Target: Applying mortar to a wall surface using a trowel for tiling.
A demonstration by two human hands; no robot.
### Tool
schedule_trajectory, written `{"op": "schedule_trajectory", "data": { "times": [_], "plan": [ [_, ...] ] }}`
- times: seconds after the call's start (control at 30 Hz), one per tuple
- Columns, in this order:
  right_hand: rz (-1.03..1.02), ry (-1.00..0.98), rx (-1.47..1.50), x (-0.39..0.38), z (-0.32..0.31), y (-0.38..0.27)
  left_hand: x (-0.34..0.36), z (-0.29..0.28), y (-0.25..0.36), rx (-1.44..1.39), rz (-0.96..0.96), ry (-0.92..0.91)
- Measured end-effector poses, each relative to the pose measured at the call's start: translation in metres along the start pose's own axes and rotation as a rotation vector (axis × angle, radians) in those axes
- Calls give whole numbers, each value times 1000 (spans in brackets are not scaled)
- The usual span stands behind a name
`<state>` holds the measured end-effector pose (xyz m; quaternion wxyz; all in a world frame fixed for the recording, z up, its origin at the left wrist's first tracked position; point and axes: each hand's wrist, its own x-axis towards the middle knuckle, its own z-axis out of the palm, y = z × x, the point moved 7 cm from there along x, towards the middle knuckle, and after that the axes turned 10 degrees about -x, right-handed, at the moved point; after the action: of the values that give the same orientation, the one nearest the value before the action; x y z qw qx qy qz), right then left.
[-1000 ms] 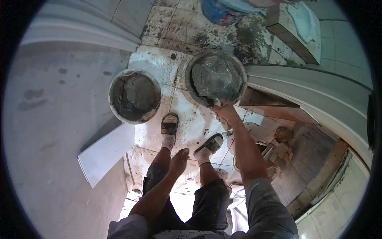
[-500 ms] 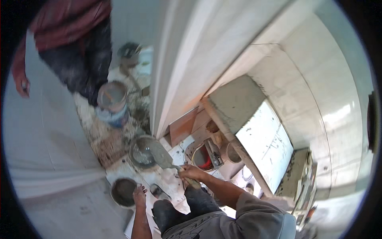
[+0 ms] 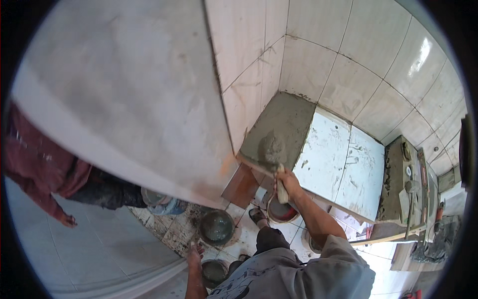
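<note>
My right hand (image 3: 289,182) is closed round the wooden handle of a trowel (image 3: 282,193). Its blade, loaded with wet grey mortar, lies over the front part of a smooth mortar bed (image 3: 284,117) on a raised ledge. White tiles (image 3: 324,147) cover the ledge right beside that bed. Down at the left, my left hand (image 3: 195,252) is empty, its fingers loosely apart. It hangs next to a bucket of grey mortar (image 3: 214,273), and a basin of watery grey mix (image 3: 217,227) stands just beyond it.
A wall edge (image 3: 219,124) juts between me and another person in a dark red top (image 3: 42,154) at the left. Below the ledge are a brown tile (image 3: 241,185) and a round bucket (image 3: 282,208). Tools, including a hammer (image 3: 411,192), lie on the right-hand block.
My right hand has carried the trowel from above the basin rightward and up to the mortar bed. My left hand has come away from the bucket's rim. The view has swung right.
</note>
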<state>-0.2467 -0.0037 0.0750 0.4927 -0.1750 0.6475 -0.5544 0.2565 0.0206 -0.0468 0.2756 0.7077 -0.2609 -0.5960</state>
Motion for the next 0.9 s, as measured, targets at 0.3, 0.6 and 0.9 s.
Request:
{"op": "schedule_trajectory", "data": {
  "times": [0.3,0.6,0.9],
  "plan": [
    [-111,360,-112,223,-38,-114,7,143,86,494,369,-468],
    [49,552,-694,297,-49,-136,-21,233,181,944,288,-518],
    [34,523,-758,268,-66,-111,-5,277,190,751,364,-596]
  ]
}}
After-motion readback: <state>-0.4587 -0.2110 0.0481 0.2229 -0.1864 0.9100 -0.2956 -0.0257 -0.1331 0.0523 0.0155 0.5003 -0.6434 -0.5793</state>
